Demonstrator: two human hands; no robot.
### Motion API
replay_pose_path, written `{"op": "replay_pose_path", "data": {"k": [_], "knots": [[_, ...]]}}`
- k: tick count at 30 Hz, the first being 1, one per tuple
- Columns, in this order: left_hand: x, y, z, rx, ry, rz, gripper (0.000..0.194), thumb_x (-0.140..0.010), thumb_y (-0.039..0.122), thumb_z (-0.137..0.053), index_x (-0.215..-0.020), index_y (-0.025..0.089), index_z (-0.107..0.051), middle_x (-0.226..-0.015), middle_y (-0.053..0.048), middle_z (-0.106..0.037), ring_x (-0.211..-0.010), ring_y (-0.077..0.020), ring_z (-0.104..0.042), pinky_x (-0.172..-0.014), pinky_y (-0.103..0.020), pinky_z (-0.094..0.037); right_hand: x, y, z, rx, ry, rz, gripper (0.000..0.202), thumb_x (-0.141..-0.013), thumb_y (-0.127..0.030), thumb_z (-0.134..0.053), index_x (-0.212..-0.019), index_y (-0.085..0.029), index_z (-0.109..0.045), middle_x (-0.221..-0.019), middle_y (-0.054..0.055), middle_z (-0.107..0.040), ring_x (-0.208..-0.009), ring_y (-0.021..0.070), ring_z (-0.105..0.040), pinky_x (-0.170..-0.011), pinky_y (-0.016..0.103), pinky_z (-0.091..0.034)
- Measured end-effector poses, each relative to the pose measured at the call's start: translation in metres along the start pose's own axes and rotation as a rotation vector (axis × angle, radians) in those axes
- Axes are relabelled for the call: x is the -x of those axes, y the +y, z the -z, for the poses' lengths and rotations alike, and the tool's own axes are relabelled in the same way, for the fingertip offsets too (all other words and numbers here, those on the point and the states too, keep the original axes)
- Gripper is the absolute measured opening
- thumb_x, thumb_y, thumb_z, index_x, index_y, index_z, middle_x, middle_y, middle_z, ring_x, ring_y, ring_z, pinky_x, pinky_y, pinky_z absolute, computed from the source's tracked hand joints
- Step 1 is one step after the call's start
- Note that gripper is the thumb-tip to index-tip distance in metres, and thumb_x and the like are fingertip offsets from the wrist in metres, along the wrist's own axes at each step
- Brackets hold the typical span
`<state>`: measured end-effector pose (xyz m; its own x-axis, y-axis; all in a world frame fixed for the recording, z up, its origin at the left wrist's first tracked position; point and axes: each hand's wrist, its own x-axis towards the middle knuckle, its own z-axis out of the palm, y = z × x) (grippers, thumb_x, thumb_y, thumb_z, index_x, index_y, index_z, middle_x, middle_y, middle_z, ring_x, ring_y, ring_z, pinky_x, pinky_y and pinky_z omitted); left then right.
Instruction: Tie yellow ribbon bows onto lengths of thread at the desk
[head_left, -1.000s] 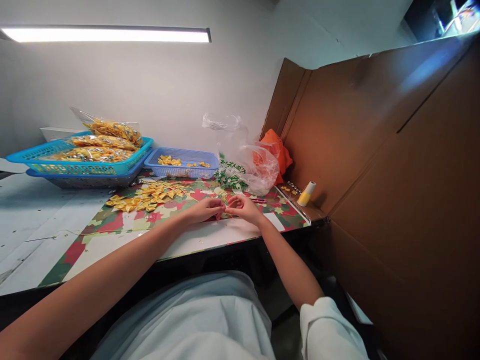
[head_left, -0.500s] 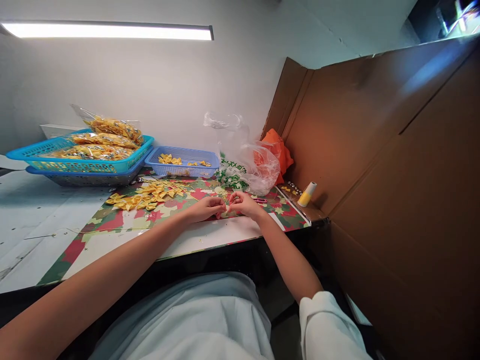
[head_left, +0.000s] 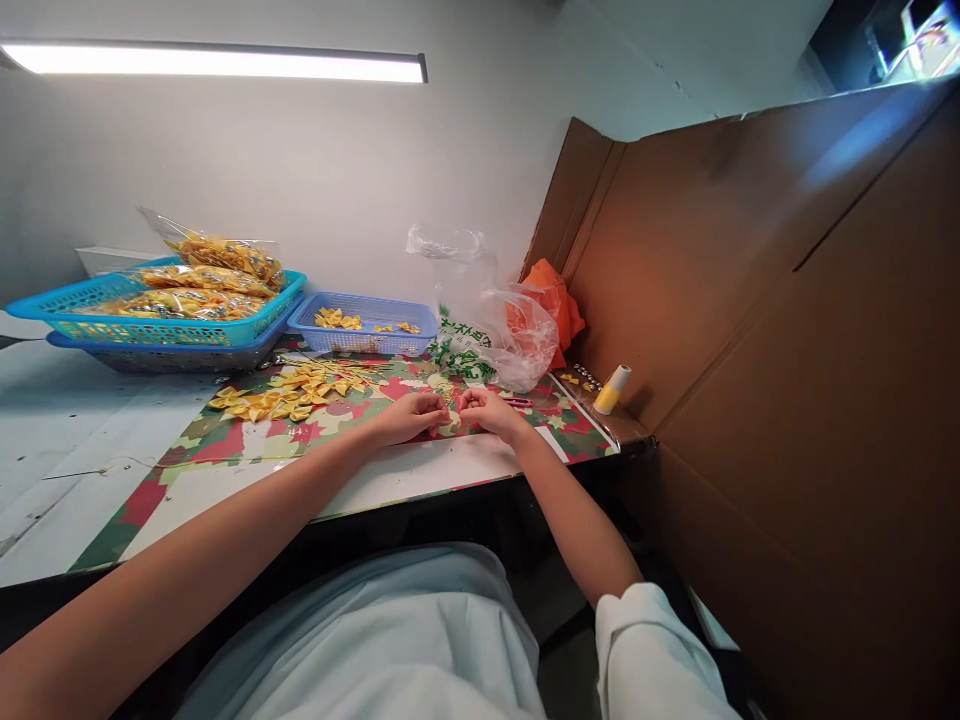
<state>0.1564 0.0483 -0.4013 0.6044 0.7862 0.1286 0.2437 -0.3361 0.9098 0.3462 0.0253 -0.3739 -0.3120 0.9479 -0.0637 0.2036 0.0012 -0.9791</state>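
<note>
My left hand (head_left: 417, 416) is closed in a pinch over the camouflage-patterned sheet (head_left: 202, 432) on the table. Close on its right, my right hand (head_left: 489, 411) is pinched too, with a narrow gap between the fingertips. Whatever the fingers hold is too small to make out. Left of my hands lies a heap of yellow ribbon bows (head_left: 277, 392). Just beyond the right hand rests a small pink tool (head_left: 519, 402), partly hidden. A thin thread (head_left: 225, 460) runs across the sheet to a needle-like pin (head_left: 73, 475) at the left.
Stacked blue baskets (head_left: 150, 328) hold bagged yellow pieces at back left. Beside them stands a small blue basket (head_left: 360, 345) with a few bows. A clear plastic bag (head_left: 480, 330), an orange bag (head_left: 559, 305) and a yellow thread cone (head_left: 613, 390) stand before the cardboard wall (head_left: 750, 300).
My right hand's fingers have drawn slightly apart from the left and curled lower. The left hand stays nearly in place. The whole view has shifted a little.
</note>
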Motion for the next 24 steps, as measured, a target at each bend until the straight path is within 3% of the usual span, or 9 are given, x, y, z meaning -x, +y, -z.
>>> {"op": "replay_pose_path", "data": {"k": [14, 18, 24], "knots": [[-0.002, -0.003, -0.001, 0.011, 0.102, -0.038, 0.032, -0.075, 0.047, -0.061, -0.073, 0.016, -0.055, -0.054, 0.003, -0.054, -0.051, -0.0111, -0.048, -0.051, -0.022, -0.035, 0.0, 0.009, 0.002, -0.063, 0.006, 0.019, 0.017, -0.055, -0.016, -0.061, -0.064, -0.018, -0.048, -0.056, -0.007, -0.052, -0.055, 0.0089, -0.052, -0.058, 0.021, -0.04], [-0.001, -0.002, 0.0, 0.021, 0.097, -0.039, 0.031, -0.075, 0.047, -0.061, -0.073, 0.016, -0.055, -0.054, 0.003, -0.054, -0.051, -0.0111, -0.048, -0.05, -0.022, -0.035, 0.0, 0.011, 0.002, -0.054, 0.016, 0.024, 0.02, -0.056, -0.018, -0.064, -0.071, -0.019, -0.051, -0.06, -0.005, -0.058, -0.06, 0.0113, -0.057, -0.061, 0.022, -0.042], [-0.001, -0.002, 0.001, 0.037, 0.084, -0.035, 0.032, -0.074, 0.047, -0.062, -0.07, 0.017, -0.054, -0.054, 0.003, -0.054, -0.052, -0.0114, -0.05, -0.053, -0.022, -0.037, 0.006, 0.016, 0.008, 0.04, 0.225, 0.081, 0.015, -0.067, -0.027, -0.063, -0.076, -0.019, -0.054, -0.072, -0.001, -0.064, -0.067, 0.0129, -0.057, -0.063, 0.024, -0.042]]}}
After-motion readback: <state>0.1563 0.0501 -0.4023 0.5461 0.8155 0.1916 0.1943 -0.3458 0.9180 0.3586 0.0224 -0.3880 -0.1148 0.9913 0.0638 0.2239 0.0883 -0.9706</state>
